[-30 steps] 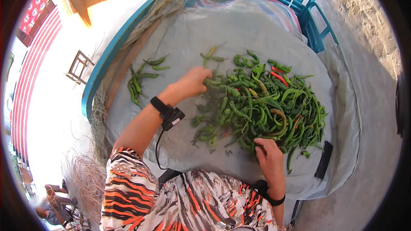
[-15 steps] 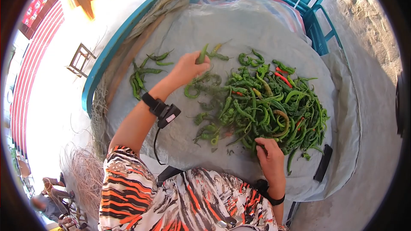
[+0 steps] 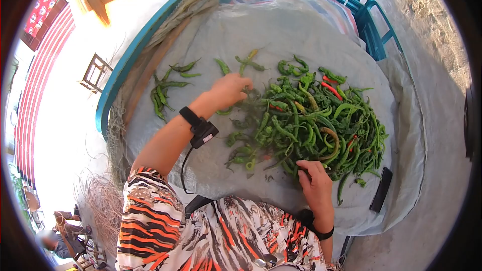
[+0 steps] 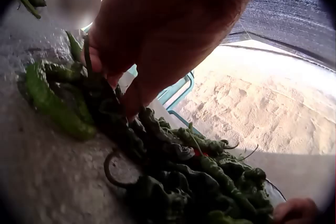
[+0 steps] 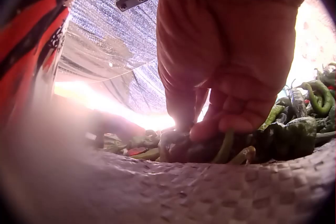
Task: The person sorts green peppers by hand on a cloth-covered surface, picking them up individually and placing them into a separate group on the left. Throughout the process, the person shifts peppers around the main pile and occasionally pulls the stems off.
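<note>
A heap of green chili peppers [image 3: 311, 125], with a few red ones among them, lies on a grey sheet [image 3: 271, 25]. At the heap's left edge my left hand [image 3: 228, 92] reaches down, thumb and fingers pinching a dark green pepper [image 4: 107, 103] in the left wrist view. One bright green pepper [image 3: 222, 66] lies just beyond this hand, beside a yellowish pepper [image 3: 248, 56]. My right hand [image 3: 316, 183] rests at the near edge of the heap. In the right wrist view its thumb and curled fingers hold a green pepper [image 5: 224, 148], partly hidden.
A smaller group of green peppers [image 3: 161, 95] lies at the left of the sheet. A black flat object [image 3: 381, 189] sits at the right. Blue metal rails [image 3: 113, 90] border the left and far sides. A wooden stool [image 3: 94, 73] stands on the ground beyond.
My left hand lifted a green pepper from the heap's edge, laid it down beyond on the sheet, and came back to the heap. My right hand has barely moved.
</note>
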Action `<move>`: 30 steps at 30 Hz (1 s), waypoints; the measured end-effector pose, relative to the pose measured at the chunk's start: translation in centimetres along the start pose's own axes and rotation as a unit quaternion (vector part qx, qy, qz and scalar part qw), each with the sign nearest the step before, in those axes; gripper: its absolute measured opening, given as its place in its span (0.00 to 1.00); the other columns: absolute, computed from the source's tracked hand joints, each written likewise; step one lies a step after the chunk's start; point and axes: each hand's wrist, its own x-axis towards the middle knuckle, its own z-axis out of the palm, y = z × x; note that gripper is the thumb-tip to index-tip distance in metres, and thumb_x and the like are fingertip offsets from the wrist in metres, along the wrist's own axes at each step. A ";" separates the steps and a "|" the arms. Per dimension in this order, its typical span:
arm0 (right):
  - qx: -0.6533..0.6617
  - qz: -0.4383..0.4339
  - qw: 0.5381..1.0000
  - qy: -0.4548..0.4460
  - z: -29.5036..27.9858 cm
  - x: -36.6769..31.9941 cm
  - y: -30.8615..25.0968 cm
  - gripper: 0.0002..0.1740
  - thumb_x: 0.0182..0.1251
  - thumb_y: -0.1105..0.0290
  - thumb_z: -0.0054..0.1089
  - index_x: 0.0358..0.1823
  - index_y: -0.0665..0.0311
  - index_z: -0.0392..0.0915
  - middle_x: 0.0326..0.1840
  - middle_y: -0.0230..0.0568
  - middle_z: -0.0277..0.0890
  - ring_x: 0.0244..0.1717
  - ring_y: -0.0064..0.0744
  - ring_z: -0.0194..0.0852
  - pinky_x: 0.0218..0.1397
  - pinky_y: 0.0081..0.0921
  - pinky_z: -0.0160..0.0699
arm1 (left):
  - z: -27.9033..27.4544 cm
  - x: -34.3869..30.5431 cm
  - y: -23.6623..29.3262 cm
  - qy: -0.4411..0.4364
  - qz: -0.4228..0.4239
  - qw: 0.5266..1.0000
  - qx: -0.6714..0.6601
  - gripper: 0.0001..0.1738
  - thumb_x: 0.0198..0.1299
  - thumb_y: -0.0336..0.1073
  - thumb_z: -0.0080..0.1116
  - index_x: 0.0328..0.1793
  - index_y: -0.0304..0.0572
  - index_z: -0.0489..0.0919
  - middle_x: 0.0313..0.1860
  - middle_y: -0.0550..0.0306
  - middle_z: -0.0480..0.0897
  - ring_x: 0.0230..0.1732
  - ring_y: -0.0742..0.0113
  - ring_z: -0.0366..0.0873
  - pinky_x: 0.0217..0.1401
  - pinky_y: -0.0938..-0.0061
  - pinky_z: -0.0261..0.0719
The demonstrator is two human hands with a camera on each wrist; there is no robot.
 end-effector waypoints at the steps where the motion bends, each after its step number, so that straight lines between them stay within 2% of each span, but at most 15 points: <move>1: 0.002 0.000 1.000 -0.001 0.0 0.0 0.0 0.13 0.64 0.76 0.63 0.50 0.55 0.82 0.43 0.38 0.79 0.38 0.45 0.82 0.39 0.35 0.80 | 0.5 0.0 -0.3 0.022 0.019 1.000 -0.009 0.18 0.59 0.35 0.64 0.56 0.50 0.79 0.46 0.50 0.78 0.52 0.51 0.76 0.52 0.58 0.76; 3: -0.001 -0.001 1.000 -0.003 0.0 -0.1 0.1 0.13 0.64 0.75 0.63 0.50 0.55 0.82 0.43 0.38 0.79 0.38 0.45 0.82 0.39 0.35 0.80 | 1.3 0.0 -0.8 0.066 0.058 0.996 -0.026 0.14 0.59 0.35 0.64 0.52 0.49 0.80 0.41 0.51 0.78 0.49 0.51 0.77 0.49 0.58 0.76; 6: 0.003 0.004 1.000 -0.003 0.0 -0.2 0.1 0.14 0.64 0.75 0.63 0.51 0.55 0.82 0.43 0.38 0.79 0.38 0.45 0.82 0.39 0.35 0.80 | 0.1 -0.7 -0.6 0.113 0.065 0.989 -0.071 0.11 0.60 0.35 0.63 0.48 0.46 0.81 0.35 0.52 0.77 0.41 0.51 0.78 0.45 0.58 0.76; 9: 0.003 -0.001 1.000 0.001 0.2 -0.1 0.3 0.14 0.64 0.76 0.63 0.51 0.55 0.82 0.43 0.38 0.79 0.38 0.45 0.82 0.39 0.36 0.80 | -2.7 -2.0 0.8 0.176 0.074 0.979 -0.067 0.09 0.60 0.34 0.63 0.46 0.43 0.81 0.31 0.53 0.75 0.35 0.58 0.77 0.40 0.64 0.76; 12: -0.001 -0.001 1.000 0.000 0.2 -0.1 0.2 0.14 0.64 0.76 0.63 0.51 0.55 0.82 0.43 0.38 0.79 0.39 0.45 0.82 0.39 0.36 0.80 | -4.6 -2.7 1.6 0.176 0.055 0.976 -0.115 0.10 0.63 0.35 0.65 0.48 0.41 0.81 0.32 0.58 0.75 0.31 0.67 0.74 0.36 0.70 0.74; 15: -0.001 -0.004 1.000 -0.001 0.2 -0.1 0.1 0.15 0.63 0.79 0.63 0.51 0.58 0.81 0.42 0.39 0.79 0.37 0.39 0.81 0.40 0.30 0.79 | -4.9 -2.6 2.0 0.186 0.006 0.942 -0.280 0.12 0.65 0.36 0.66 0.50 0.39 0.82 0.35 0.61 0.76 0.29 0.75 0.73 0.32 0.73 0.73; 16: -0.001 -0.007 1.000 -0.001 0.2 -0.1 0.1 0.15 0.63 0.80 0.63 0.51 0.60 0.81 0.42 0.39 0.79 0.36 0.36 0.80 0.40 0.28 0.79 | -4.9 -2.4 1.9 0.197 -0.009 0.932 -0.304 0.15 0.65 0.37 0.66 0.53 0.38 0.81 0.36 0.59 0.78 0.33 0.72 0.75 0.35 0.71 0.74; 18: -0.005 -0.008 1.000 0.001 0.3 -0.1 0.1 0.15 0.63 0.80 0.63 0.51 0.60 0.81 0.42 0.39 0.79 0.37 0.37 0.81 0.40 0.28 0.79 | -4.5 -1.9 1.5 0.217 -0.039 0.910 -0.352 0.20 0.64 0.38 0.67 0.58 0.37 0.80 0.40 0.54 0.82 0.40 0.66 0.79 0.41 0.67 0.78; 21: -0.002 -0.008 1.000 0.005 0.2 -0.3 0.1 0.15 0.64 0.77 0.63 0.52 0.57 0.81 0.43 0.39 0.79 0.38 0.43 0.81 0.40 0.33 0.79 | -3.7 -1.6 0.3 0.221 -0.058 0.924 -0.308 0.27 0.63 0.40 0.68 0.65 0.39 0.76 0.43 0.53 0.82 0.41 0.62 0.79 0.43 0.65 0.79; 22: 0.000 -0.007 1.000 0.006 0.3 -0.4 0.1 0.15 0.64 0.76 0.63 0.52 0.55 0.81 0.43 0.39 0.79 0.39 0.45 0.82 0.40 0.36 0.80 | -3.7 -1.4 0.0 0.199 -0.057 0.935 -0.287 0.28 0.63 0.40 0.68 0.67 0.39 0.75 0.45 0.51 0.82 0.42 0.61 0.79 0.45 0.64 0.79; 24: -0.003 -0.009 1.000 0.004 0.2 -0.4 0.1 0.16 0.63 0.78 0.63 0.53 0.58 0.81 0.43 0.40 0.79 0.40 0.41 0.82 0.41 0.32 0.79 | -3.8 -1.2 -0.6 0.154 -0.055 0.956 -0.244 0.32 0.62 0.41 0.68 0.70 0.40 0.72 0.47 0.49 0.83 0.45 0.57 0.80 0.48 0.62 0.79; 27: -0.004 -0.006 1.000 0.000 0.1 -0.4 -0.2 0.17 0.63 0.80 0.63 0.53 0.59 0.80 0.43 0.40 0.78 0.40 0.40 0.82 0.42 0.30 0.79 | -2.7 -0.9 -0.3 0.324 0.029 0.930 -0.174 0.30 0.60 0.40 0.70 0.67 0.40 0.75 0.50 0.45 0.83 0.49 0.51 0.81 0.54 0.59 0.79; 30: -0.004 -0.010 1.000 0.005 0.2 -0.4 -0.1 0.16 0.63 0.77 0.63 0.52 0.56 0.81 0.44 0.39 0.78 0.39 0.43 0.82 0.40 0.33 0.79 | -3.9 -2.2 -0.2 0.184 0.027 0.974 -0.125 0.28 0.57 0.39 0.70 0.64 0.40 0.78 0.53 0.41 0.82 0.54 0.47 0.80 0.57 0.58 0.78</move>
